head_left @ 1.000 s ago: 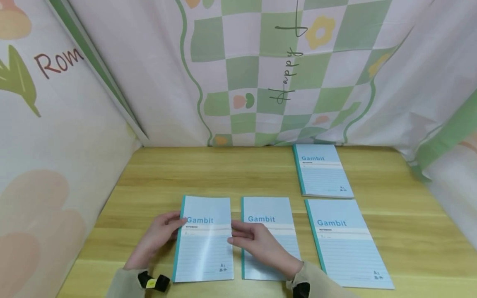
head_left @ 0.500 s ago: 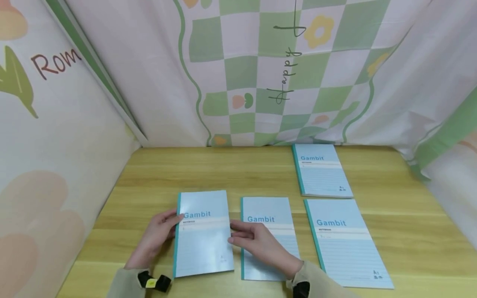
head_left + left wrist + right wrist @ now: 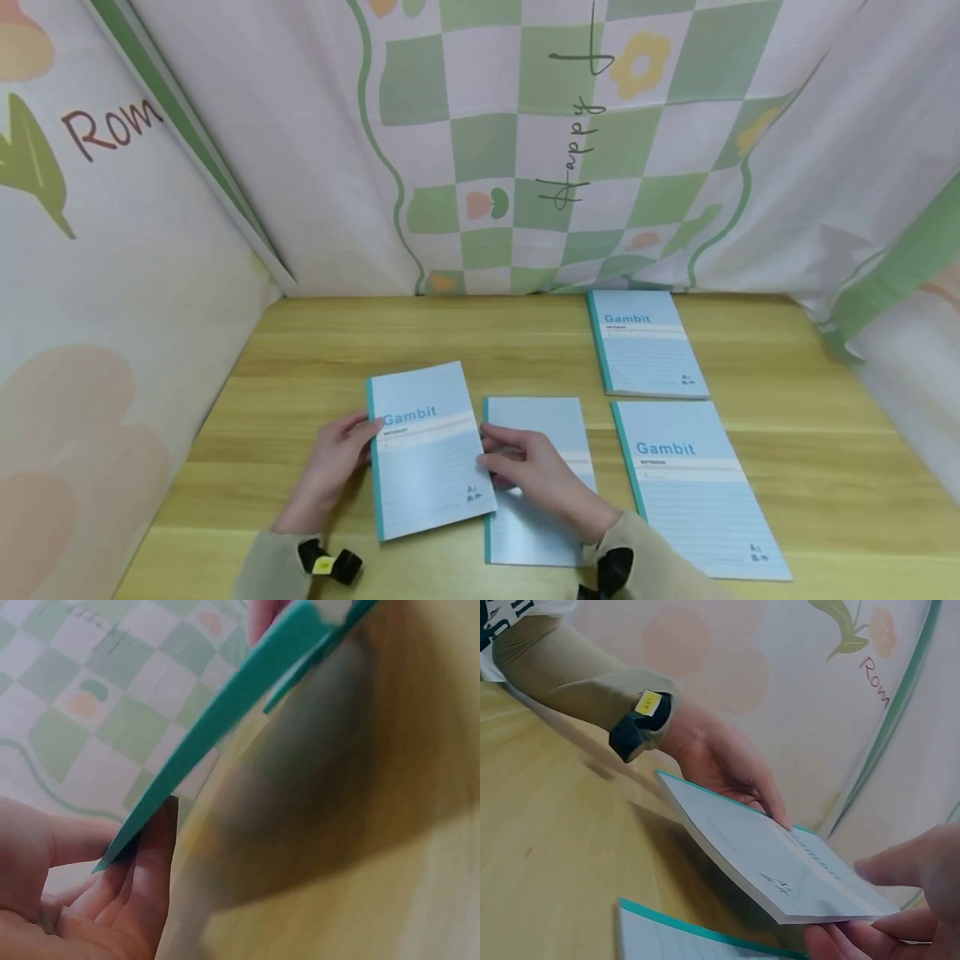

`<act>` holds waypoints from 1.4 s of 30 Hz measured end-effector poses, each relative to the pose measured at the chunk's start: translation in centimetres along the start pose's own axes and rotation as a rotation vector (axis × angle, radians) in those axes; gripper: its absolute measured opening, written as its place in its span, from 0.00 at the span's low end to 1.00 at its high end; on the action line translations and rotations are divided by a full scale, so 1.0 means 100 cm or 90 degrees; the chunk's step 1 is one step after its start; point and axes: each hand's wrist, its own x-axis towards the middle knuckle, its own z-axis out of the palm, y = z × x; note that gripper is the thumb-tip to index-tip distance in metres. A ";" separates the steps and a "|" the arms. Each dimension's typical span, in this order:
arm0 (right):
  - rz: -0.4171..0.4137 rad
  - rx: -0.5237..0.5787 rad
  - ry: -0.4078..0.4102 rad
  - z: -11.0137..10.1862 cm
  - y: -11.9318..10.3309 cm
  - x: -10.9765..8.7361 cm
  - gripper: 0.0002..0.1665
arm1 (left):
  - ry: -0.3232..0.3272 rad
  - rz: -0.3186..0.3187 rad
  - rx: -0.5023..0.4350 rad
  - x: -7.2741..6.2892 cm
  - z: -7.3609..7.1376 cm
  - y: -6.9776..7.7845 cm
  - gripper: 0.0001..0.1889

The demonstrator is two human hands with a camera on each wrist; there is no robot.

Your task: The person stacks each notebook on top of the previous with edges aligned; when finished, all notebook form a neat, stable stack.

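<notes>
Both hands hold one light blue "Gambit" notebook (image 3: 427, 467), raised above the table and tilted, with a shadow under it in the right wrist view. My left hand (image 3: 337, 458) pinches its teal spine edge, thumb on the cover and fingers beneath, as the left wrist view shows. At the opposite edge my right hand (image 3: 540, 471) pinches it the same way, thumb on top. Just right of it a second notebook (image 3: 532, 533) lies flat, partly covered by my right hand and forearm. In the right wrist view that notebook's teal edge (image 3: 697, 924) shows below the held one.
Farther right on the wooden table (image 3: 337, 333) lies another notebook (image 3: 697, 500). Behind it, near the curtain, sits what looks like a thicker notebook or stack (image 3: 648, 350). A patterned curtain (image 3: 562, 167) closes off the back, and a printed wall covering (image 3: 112, 292) stands at the left.
The held notebook has come up off the table and turned slightly anticlockwise, moving away from the body and a little right. Both hands moved along with it; the other notebooks stayed put.
</notes>
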 end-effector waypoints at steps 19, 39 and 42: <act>0.008 -0.048 0.143 -0.039 -0.006 0.012 0.27 | -0.133 0.040 -0.058 0.011 0.029 0.017 0.34; 0.036 -0.048 0.204 -0.086 -0.012 0.015 0.27 | -0.081 0.081 -0.150 0.043 0.083 0.034 0.19; 0.020 -0.035 0.208 -0.095 -0.013 0.014 0.27 | -0.072 0.090 -0.149 0.048 0.095 0.037 0.18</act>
